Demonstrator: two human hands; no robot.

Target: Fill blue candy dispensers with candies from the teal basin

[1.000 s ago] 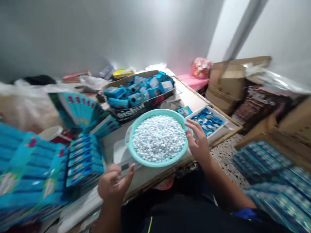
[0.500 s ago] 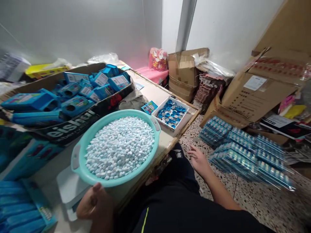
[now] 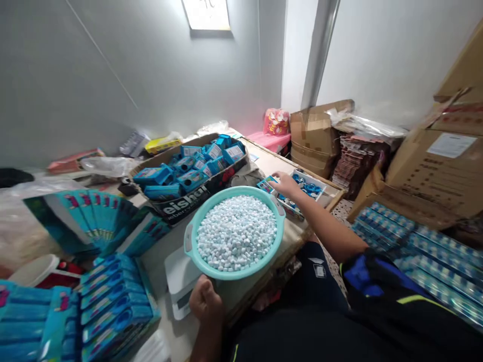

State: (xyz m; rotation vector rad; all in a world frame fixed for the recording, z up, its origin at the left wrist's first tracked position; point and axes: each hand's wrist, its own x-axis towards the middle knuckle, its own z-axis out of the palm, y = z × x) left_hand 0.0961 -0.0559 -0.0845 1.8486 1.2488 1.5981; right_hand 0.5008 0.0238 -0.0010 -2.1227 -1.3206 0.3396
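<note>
A turquoise basin (image 3: 279,221) heaped with small white pellets (image 3: 237,232) stands on the table, partly over a white scale (image 3: 180,276). My left hand (image 3: 207,300) is closed in a fist by the basin's front rim, beside the scale; whatever it holds, if anything, is hidden. Beyond the basin, my right hand (image 3: 289,186) reaches out with thumb and fingers apart at the edge of a small blue printed box (image 3: 266,184). Under that forearm is a white tray (image 3: 321,188) of blue and silver round caps (image 3: 310,187), partly covered.
A black-sided carton (image 3: 184,201) full of blue boxes stands behind the basin. Blue packs (image 3: 116,296) and fanned blue cards (image 3: 94,216) lie at left. Clear-wrapped blue packs (image 3: 433,261) are stacked on the floor at right, near brown cartons (image 3: 433,166).
My right hand has moved from beside my lap up to the small blue box by the tray. My left fist stays near the basin. The view has swung left and up.
</note>
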